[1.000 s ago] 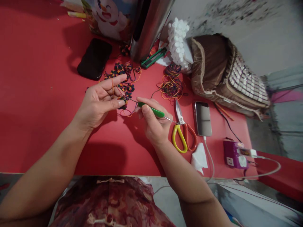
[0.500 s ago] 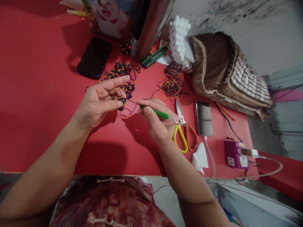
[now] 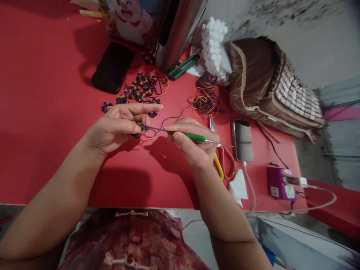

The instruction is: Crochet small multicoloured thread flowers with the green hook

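Observation:
My left hand (image 3: pixel 118 125) pinches a small dark, multicoloured crochet piece (image 3: pixel 140 131) between thumb and fingers, its index finger stretched out with yarn looped over it. In my right hand (image 3: pixel 194 144) is a crochet hook (image 3: pixel 194 137) with a green grip; its thin metal tip reaches to the piece. A strand of yarn (image 3: pixel 176 117) runs from the piece to a loose yarn tangle (image 3: pixel 205 102) at the back. Several finished-looking crochet pieces (image 3: pixel 137 88) lie behind my left hand. Scissors (image 3: pixel 226 163) with yellow and red handles lie partly hidden behind my right hand.
On the red table (image 3: pixel 42 150) are a black phone-like object (image 3: pixel 112 67), a green cutter (image 3: pixel 184 67), a metal flask (image 3: pixel 177 33) and a charging phone (image 3: pixel 242 140). A brown bag (image 3: pixel 270 82), crumpled tissue (image 3: pixel 238 186) and purple power adapter (image 3: pixel 281 183) are on the right.
My left hand has tilted and moved slightly down and left with the crochet piece. My right hand and the hook have shifted slightly down and right, covering more of the scissors.

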Available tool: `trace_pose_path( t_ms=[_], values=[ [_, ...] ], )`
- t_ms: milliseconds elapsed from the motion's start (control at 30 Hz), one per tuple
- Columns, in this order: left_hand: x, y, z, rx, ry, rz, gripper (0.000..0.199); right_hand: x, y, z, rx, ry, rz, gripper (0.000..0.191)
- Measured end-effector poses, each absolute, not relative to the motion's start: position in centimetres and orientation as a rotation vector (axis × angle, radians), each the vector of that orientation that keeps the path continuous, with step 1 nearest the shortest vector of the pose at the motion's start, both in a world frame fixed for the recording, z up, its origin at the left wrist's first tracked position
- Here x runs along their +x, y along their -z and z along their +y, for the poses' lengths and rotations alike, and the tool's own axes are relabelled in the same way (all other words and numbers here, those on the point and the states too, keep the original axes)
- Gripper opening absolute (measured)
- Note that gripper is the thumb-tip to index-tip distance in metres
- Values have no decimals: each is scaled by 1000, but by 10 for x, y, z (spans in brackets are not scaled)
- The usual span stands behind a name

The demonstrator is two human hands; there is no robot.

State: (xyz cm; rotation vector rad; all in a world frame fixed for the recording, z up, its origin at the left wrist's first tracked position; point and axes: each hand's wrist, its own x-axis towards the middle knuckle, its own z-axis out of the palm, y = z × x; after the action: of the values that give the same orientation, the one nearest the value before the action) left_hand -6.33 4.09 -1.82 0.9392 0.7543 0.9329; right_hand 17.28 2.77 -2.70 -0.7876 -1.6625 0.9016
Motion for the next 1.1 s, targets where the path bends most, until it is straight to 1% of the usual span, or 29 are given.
trace_pose_path(
  t_ms=[200,400,467,567,667,767,833,900,1000,1100],
  values=[
    [-61,13,41,872,-863,711,49,177,23,31,-726,-990,-1667,16],
    [-61,17,43,913,-764,613,50,182,30,34,-627,-1119,-1631,16],
    [-62,19,44,926,-740,575,48,183,34,35,-607,-1165,-1604,16],
    [-62,19,43,977,-726,568,41,181,36,38,-586,-1280,-1540,16],
    [-60,18,42,1002,-745,559,40,175,35,40,-586,-1454,-1412,15],
    [-55,20,38,930,-830,488,46,166,35,37,-606,-1602,-1224,20],
    [-50,24,36,904,-960,482,47,159,36,34,-655,-1665,-1065,22],
    [-44,27,34,906,-1142,572,43,152,38,31,-690,-1694,-921,20],
    [-37,31,32,983,-1378,700,49,144,40,30,-732,-1692,-805,21],
    [-34,33,31,1047,-1431,744,50,143,40,30,-754,-1665,-790,21]
  ],
)
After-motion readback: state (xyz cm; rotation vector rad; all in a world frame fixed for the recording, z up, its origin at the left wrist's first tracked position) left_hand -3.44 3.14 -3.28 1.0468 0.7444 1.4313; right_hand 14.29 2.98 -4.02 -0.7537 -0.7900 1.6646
